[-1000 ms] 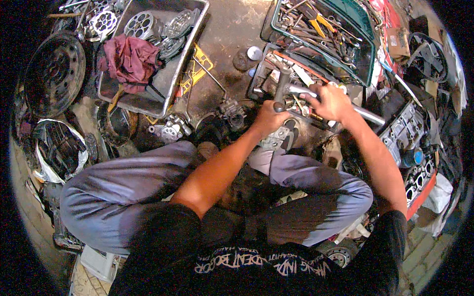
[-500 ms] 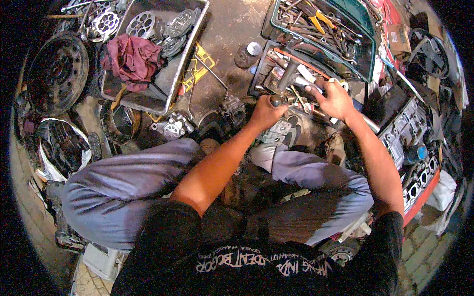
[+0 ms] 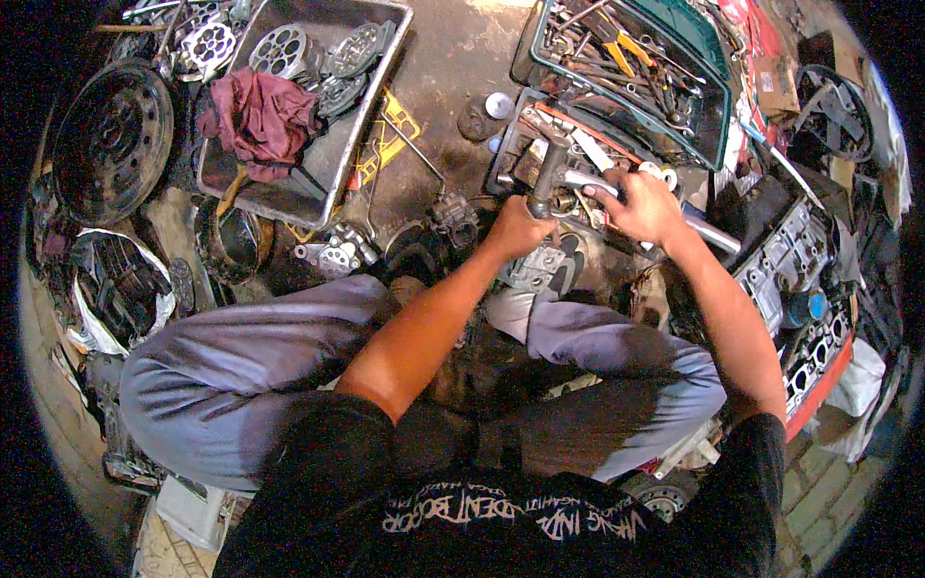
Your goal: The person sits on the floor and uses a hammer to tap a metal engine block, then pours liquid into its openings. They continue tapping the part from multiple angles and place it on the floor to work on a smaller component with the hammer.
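In front of my crossed legs, my right hand (image 3: 644, 209) wraps round the shiny handle of a hammer (image 3: 551, 175), which slants out toward the lower right. The hammer's dark cylindrical head points toward me. Closed at the near end of that head is my left hand (image 3: 515, 231). Whether it grips the head itself or a small piece under it is hidden by the fingers. Just below the hands, by my foot, lies a grey cast-metal part (image 3: 538, 267). Beside my left forearm sits another small metal assembly (image 3: 451, 214).
A grey tray (image 3: 369, 111) at the left holds metal discs and a maroon cloth (image 3: 258, 120). A wheel rim (image 3: 116, 144) stands farther left. Ahead right are a green toolbox (image 3: 725, 144) and a jar (image 3: 477, 122). An engine casting (image 3: 785, 252) lies by my right arm.
The hammer head has come slightly nearer and to the left. Both hands have shifted a little toward me, with their grips unchanged.
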Available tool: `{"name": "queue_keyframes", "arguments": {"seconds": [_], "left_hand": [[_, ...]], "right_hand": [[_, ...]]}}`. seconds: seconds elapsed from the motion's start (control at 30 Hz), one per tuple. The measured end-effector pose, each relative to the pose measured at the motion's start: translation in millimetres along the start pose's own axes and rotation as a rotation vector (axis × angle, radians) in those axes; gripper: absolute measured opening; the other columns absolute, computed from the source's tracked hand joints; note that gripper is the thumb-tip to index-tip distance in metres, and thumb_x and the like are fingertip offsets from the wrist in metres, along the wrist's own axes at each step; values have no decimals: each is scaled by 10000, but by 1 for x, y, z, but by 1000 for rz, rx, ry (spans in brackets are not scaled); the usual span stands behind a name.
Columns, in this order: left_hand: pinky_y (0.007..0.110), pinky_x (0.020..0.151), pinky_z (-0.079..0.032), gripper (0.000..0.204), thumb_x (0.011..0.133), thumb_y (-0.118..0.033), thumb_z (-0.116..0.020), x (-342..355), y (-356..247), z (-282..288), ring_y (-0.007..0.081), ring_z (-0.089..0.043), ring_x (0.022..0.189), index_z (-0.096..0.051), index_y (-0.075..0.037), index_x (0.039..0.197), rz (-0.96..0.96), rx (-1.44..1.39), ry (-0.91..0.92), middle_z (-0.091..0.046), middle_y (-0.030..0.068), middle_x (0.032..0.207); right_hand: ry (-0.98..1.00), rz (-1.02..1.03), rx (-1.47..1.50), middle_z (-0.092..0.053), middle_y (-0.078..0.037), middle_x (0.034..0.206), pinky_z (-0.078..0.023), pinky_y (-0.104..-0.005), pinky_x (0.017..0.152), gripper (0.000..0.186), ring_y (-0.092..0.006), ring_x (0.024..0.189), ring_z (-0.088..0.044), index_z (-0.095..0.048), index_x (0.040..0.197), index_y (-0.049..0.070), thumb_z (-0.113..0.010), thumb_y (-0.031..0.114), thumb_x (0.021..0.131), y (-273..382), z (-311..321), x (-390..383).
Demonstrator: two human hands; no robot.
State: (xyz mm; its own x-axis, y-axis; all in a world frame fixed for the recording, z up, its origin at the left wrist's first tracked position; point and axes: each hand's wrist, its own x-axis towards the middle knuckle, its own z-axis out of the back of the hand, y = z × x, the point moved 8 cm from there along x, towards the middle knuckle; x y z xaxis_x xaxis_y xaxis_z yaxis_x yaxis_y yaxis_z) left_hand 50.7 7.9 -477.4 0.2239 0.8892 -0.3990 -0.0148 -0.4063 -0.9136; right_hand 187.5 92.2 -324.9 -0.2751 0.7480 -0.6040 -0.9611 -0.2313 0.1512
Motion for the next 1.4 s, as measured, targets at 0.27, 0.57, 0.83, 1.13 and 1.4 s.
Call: {"name": "queue_keyframes", "arguments": {"seconds": [0.27, 0.57, 0.83, 1.13, 1.4], "left_hand": [[371, 646, -501, 135, 786, -113, -718, -1, -8, -4, 156, -625, 659, -695, 6, 846, -62, -146, -17, -710, 71, 746], [375, 698, -522, 159, 777, -138, -715, 8, 45, -8, 183, -643, 701, -677, -3, 851, 65, -225, -43, -701, 68, 778], [373, 739, -535, 199, 763, -138, -742, -7, 19, -6, 181, -658, 778, -672, -7, 895, 149, -154, 24, -709, 79, 841], [405, 861, -538, 380, 783, -184, -769, 14, 49, -10, 254, -692, 838, -649, 58, 1050, 103, -76, 81, -736, 120, 883], [434, 912, -529, 570, 707, -285, -830, 4, 82, -3, 296, -661, 1004, -625, 84, 1089, 215, -142, 12, -693, 184, 1111]], "right_hand": [[-345, -49, 461, -664, -256, 811, -500, -435, 776, 456, -301, 755, -659, -677, 1061, -37, -534, 394, 1017, -26, 25, 15], [-217, -45, 165, -662, -282, 801, -510, -481, 765, 483, -415, 837, -686, -692, 1020, -1, -545, 458, 992, -21, 35, 25], [113, 19, -87, -683, -297, 896, -522, -515, 820, 519, -454, 887, -670, -699, 1133, 30, -580, 500, 947, -6, -8, 14], [-258, -51, 377, -687, -281, 801, -545, -501, 750, 532, -421, 803, -705, -706, 1088, -6, -531, 487, 987, -34, 5, 21], [-235, -10, 121, -705, -258, 879, -538, -505, 789, 521, -434, 849, -692, -708, 1111, 39, -529, 511, 982, -30, 30, 32]]}}
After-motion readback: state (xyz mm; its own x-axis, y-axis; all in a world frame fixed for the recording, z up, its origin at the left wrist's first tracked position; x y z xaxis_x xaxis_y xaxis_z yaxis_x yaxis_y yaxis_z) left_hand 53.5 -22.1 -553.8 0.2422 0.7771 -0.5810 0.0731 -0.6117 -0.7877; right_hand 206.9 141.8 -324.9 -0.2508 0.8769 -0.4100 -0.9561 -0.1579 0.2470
